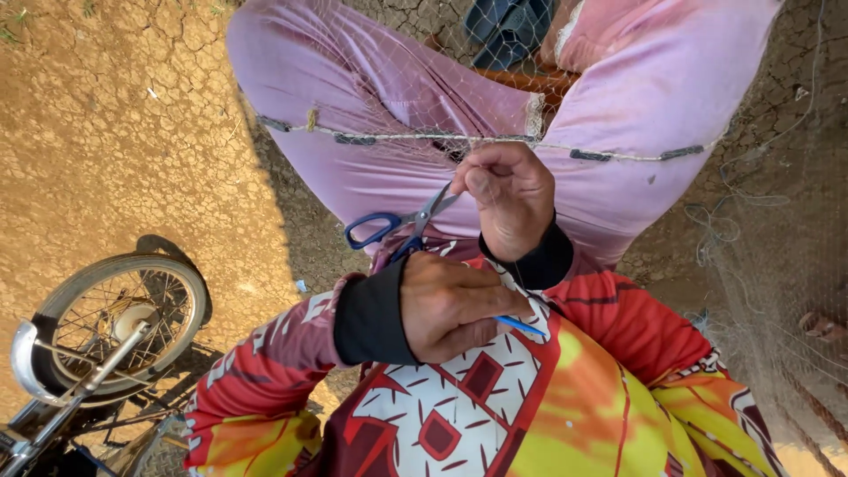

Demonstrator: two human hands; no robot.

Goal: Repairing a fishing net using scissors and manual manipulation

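My right hand is closed, its fingertips pinching the fine fishing net where it meets the weighted edge cord, which is stretched across my pink-trousered knees. Just below, my left hand is a fist around a thin blue netting needle, with white twine running over its knuckles. Blue-handled scissors rest between the hands. Their blades point up toward my right hand and one loop touches the top of my left hand. I cannot tell which hand carries them.
A motorbike's front wheel and mudguard stand at the lower left on cracked dry earth. More loose net and cord lie piled on the right. A dark blue sandal sits beyond my knees.
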